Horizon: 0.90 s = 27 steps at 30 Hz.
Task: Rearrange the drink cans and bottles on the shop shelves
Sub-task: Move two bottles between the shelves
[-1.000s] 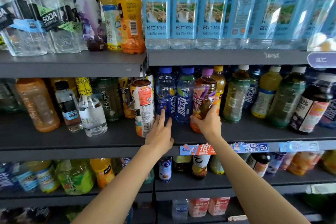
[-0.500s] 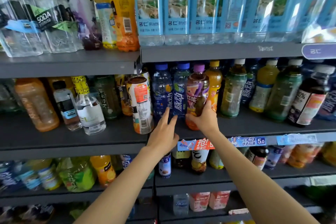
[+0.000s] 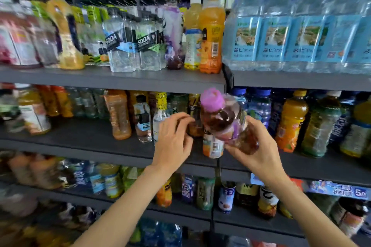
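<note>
My right hand [image 3: 259, 150] grips a brown drink bottle with a pink cap [image 3: 222, 120] by its lower body. The bottle is off the shelf and tilted, cap toward me and to the left. My left hand [image 3: 173, 142] hovers just left of it with loosely curled fingers, holding nothing, in front of the middle shelf [image 3: 90, 142]. A white and orange can [image 3: 212, 146] stands on that shelf, partly hidden behind the bottle and my hands. Blue-capped bottles [image 3: 259, 104] stand behind the bottle.
The middle shelf carries orange juice bottles [image 3: 291, 120], green tea bottles [image 3: 321, 126], a tall orange bottle [image 3: 118, 114] and small clear bottles [image 3: 142, 122]. Soda water [image 3: 128, 44] and blue-labelled water bottles [image 3: 277, 32] fill the upper shelf. Cans [image 3: 226, 196] and bottles sit on the lower shelf.
My right hand has pulled the pink-capped bottle off the middle shelf and tipped it toward me. My left hand's fingers have curled. The view has swung left and up.
</note>
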Motion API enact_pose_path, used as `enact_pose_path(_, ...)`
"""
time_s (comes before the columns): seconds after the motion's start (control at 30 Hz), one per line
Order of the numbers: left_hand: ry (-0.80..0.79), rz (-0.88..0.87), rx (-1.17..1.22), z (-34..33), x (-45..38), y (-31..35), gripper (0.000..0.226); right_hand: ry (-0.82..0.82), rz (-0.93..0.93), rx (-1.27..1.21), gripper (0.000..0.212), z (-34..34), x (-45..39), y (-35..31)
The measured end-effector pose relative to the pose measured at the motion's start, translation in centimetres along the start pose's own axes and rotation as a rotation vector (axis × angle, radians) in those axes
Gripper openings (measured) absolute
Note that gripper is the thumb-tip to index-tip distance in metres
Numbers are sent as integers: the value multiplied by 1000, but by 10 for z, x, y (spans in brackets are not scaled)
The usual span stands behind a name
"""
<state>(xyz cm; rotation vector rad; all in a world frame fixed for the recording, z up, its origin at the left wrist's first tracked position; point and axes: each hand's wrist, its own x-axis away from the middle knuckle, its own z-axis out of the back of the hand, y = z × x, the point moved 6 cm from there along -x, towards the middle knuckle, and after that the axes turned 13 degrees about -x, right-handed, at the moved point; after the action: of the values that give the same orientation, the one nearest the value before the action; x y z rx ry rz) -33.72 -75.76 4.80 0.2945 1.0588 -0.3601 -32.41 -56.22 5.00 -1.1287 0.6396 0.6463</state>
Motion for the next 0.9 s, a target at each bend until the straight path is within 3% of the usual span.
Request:
enact_pose_path(0.2, 69, 103, -139, 66, -19, -82, 36, 138, 189, -204, 65, -64, -72, -89)
enact_pose_path(0.37, -56, 172, -251, 105, -46, -147, 49, 282, 261, -271, 63, -125, -135, -118)
enact_pose_path(0.57, -239, 206, -428, 127, -43, -242, 62, 317, 140, -277, 69, -201, -164, -113)
enact_pose_path(0.7, -395, 166, -454, 129, -25, -292, 70, 409, 127, -137, 70, -225, -171, -112)
enact_pose_path(0.9, -350, 100, -346, 126, -14, -310, 76, 363, 145, -77, 72, -278, -177, -125)
